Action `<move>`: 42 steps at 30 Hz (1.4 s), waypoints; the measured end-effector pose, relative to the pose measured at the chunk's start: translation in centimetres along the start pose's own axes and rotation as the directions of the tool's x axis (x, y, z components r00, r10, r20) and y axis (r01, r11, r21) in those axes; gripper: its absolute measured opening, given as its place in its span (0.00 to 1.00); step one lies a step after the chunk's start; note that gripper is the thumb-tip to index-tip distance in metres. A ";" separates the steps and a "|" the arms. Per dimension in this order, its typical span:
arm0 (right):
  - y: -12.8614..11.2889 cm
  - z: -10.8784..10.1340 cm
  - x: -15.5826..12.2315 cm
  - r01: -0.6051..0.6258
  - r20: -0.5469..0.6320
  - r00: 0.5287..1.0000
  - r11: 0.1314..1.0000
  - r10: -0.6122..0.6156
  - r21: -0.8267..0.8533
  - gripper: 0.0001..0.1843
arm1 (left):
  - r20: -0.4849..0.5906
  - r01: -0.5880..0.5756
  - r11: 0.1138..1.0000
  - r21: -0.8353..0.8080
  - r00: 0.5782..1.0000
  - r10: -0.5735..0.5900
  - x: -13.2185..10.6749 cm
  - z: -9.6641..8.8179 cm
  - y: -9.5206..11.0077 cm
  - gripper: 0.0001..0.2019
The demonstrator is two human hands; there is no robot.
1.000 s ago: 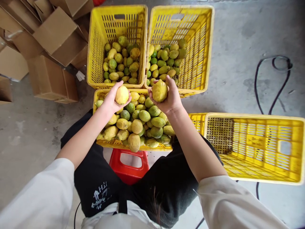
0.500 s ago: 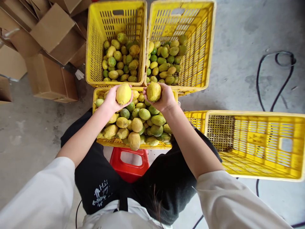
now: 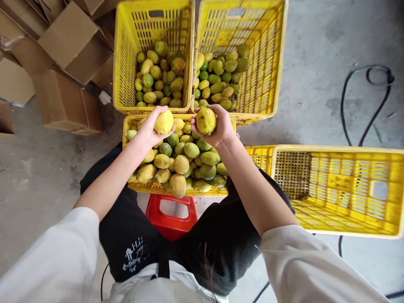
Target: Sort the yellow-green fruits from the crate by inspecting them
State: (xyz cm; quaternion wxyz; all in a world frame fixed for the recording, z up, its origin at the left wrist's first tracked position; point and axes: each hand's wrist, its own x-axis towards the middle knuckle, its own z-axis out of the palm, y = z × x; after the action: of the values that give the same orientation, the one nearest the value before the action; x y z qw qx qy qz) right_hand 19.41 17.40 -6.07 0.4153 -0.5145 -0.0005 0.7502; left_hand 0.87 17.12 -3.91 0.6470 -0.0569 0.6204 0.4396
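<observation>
Cradling a paler lemon [image 3: 163, 122] in the left hand [image 3: 149, 128] and a spotted lemon [image 3: 206, 120] in the right hand [image 3: 223, 127] above the nearest yellow crate [image 3: 208, 194], the person could drop one if grip loosens.

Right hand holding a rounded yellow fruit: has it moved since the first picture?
Yes: the right hand has shifted left against the upper-right yellow slatted plastic crate.

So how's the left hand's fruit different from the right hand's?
The left fruit is brighter yellow; the right fruit is duller. The left fruit has few marks showing; the right fruit has dark spots across its skin. Both look yellowish and similar in size.
</observation>
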 end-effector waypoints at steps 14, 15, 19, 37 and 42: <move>0.8 0.3 0.5 0.148 -0.054 0.987 0.986 -0.152 -0.083 0.13 | 0.064 0.142 0.990 -0.015 0.988 -0.141 1.6 -0.7 -0.1 0.13; 0.8 0.3 0.5 0.147 -0.069 0.986 0.985 -0.153 -0.090 0.13 | 0.070 0.142 0.990 -0.011 0.988 -0.140 1.5 -0.7 -0.1 0.13; 0.6 -0.1 0.6 0.116 -0.083 0.989 0.990 -0.122 -0.074 0.16 | 0.072 0.124 0.992 0.006 0.990 -0.124 0.8 -0.2 0.1 0.12; 0.4 -0.7 1.1 0.093 -0.047 0.995 0.995 -0.092 0.021 0.15 | 0.050 0.011 0.998 -0.062 0.999 -0.008 0.9 -0.6 0.2 0.06; 0.3 -0.3 0.6 0.011 -0.062 0.998 1.000 -0.009 0.022 0.13 | 0.065 0.125 0.990 0.068 0.990 -0.129 0.3 0.0 -0.2 0.11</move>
State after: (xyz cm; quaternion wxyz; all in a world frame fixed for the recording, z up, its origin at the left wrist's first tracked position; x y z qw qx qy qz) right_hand 19.39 17.41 -6.81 0.4246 -0.5327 0.0181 0.7318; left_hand 1.01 17.13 -4.26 0.6962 -0.0604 0.6064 0.3793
